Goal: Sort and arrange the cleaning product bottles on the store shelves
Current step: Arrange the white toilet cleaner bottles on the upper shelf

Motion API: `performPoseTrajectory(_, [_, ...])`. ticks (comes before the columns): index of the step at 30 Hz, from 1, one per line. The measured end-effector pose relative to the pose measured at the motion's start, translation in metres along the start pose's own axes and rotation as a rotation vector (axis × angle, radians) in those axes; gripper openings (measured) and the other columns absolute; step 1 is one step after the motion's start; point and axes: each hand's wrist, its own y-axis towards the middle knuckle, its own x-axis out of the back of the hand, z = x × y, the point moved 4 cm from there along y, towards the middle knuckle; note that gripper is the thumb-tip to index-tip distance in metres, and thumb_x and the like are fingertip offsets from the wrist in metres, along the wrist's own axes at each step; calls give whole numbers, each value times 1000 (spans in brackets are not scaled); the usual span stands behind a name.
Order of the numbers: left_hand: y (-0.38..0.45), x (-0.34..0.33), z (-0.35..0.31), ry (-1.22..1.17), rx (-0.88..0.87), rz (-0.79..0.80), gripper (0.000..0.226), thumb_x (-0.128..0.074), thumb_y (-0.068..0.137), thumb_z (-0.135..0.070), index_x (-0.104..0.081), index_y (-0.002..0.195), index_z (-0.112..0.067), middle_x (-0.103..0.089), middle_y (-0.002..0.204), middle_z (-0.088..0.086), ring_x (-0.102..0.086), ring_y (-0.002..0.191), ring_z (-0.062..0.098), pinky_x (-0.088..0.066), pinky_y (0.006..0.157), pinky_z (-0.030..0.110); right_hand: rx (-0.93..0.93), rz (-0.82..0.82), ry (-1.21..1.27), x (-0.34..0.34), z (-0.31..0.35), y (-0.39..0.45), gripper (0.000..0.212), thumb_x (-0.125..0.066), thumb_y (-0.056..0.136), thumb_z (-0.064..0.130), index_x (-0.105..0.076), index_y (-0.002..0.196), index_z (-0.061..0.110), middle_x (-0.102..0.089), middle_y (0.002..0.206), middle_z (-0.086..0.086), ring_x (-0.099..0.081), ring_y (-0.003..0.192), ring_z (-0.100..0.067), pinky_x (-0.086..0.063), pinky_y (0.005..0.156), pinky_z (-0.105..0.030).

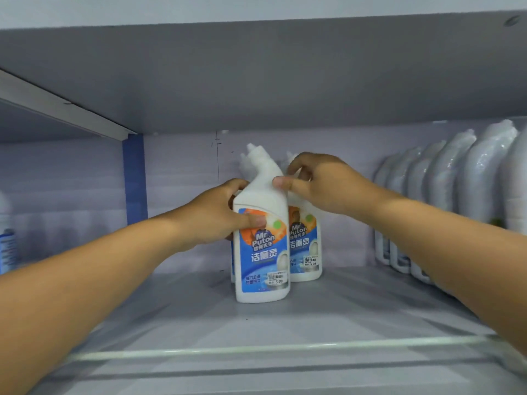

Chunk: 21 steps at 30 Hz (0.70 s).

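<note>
Placing step. Left hand (pixel 211 215) grips the front bottle (pixel 261 246), upright mid-shelf (pixel 285 332); right hand (pixel 319 183) pinches the neck of the rear bottle (pixel 305 246), just behind-right. Next, likely: align both, labels facing near.

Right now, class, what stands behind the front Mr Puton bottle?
Behind the front bottle, gripped by the left hand, a second labelled bottle stands to its right, neck held by the right hand. Another spout shows behind; its body is hidden.
</note>
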Motion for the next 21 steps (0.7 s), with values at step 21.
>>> performPoseTrajectory(21, [1, 9, 22, 7, 113, -58, 52, -74, 91, -27, -43, 131, -38, -76, 101, -6, -77, 87, 9, -65, 67, 38, -499, 345, 277, -72, -62, -20, 41, -82, 86, 31, -52, 109, 14, -72, 107, -11, -76, 89, -29, -65, 77, -48])
